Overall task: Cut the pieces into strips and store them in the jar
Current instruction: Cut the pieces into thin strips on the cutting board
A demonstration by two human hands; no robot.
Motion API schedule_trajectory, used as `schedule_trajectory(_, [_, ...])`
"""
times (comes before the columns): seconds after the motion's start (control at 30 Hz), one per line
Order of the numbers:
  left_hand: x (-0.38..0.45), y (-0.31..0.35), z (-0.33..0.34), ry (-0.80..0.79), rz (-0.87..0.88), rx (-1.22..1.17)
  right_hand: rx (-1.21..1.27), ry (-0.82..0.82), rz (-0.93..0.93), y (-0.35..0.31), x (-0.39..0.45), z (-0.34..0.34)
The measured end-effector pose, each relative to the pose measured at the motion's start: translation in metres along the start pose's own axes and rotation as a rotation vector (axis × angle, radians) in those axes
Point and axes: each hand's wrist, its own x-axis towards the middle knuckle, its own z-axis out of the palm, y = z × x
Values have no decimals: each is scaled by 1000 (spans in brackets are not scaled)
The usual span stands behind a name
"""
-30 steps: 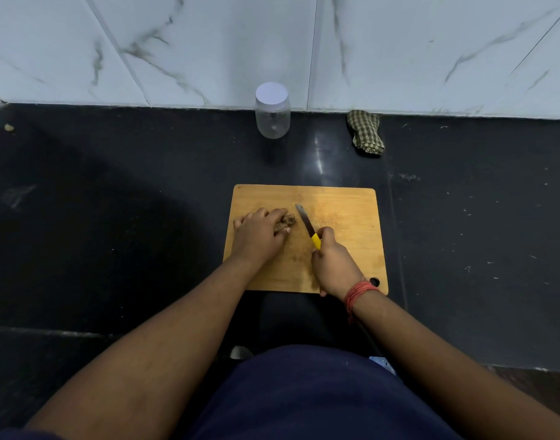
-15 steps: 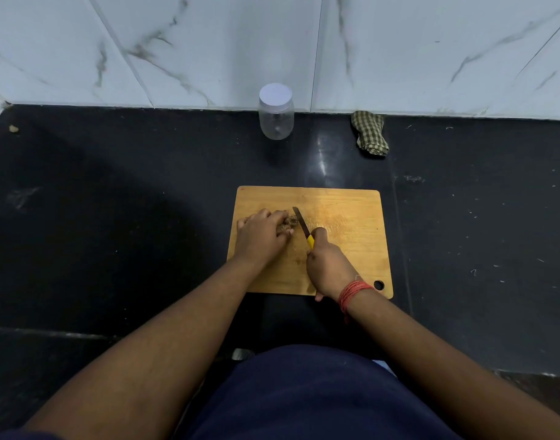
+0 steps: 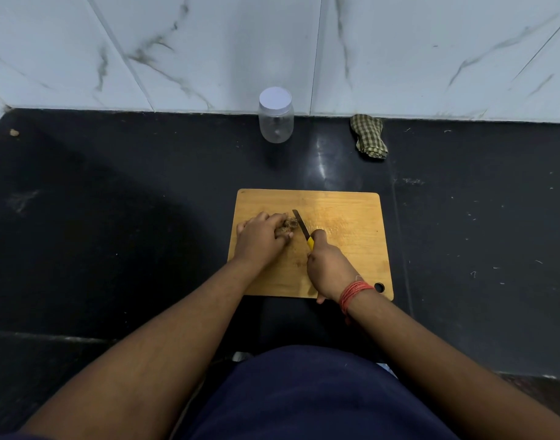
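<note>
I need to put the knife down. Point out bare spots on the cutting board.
The cutting board is bare right of the knife, out to its hanging hole. Its left part is crowded: both hands and the brown piece.

**Black counter against the marble wall**

A dark, glossy counter (image 3: 113, 217) carries a wooden cutting board (image 3: 351, 217) near its front edge. At the back, by the wall, a clear jar (image 3: 276, 117) with a white lid stands upright, and a folded checked cloth (image 3: 368, 136) lies to its right.
</note>
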Motion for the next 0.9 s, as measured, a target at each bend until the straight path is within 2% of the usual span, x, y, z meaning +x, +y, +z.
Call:
schedule_trajectory(0.47, [-8, 9, 4, 58, 76, 116, -12, -14, 25, -5, -2, 1])
schedule_trajectory(0.77, [-7, 9, 4, 77, 73, 112, -137, -62, 77, -7, 21, 5])
schedule_trajectory(0.9, [-7, 11, 5, 95, 73, 134, -246, -54, 6, -6, 23, 5])
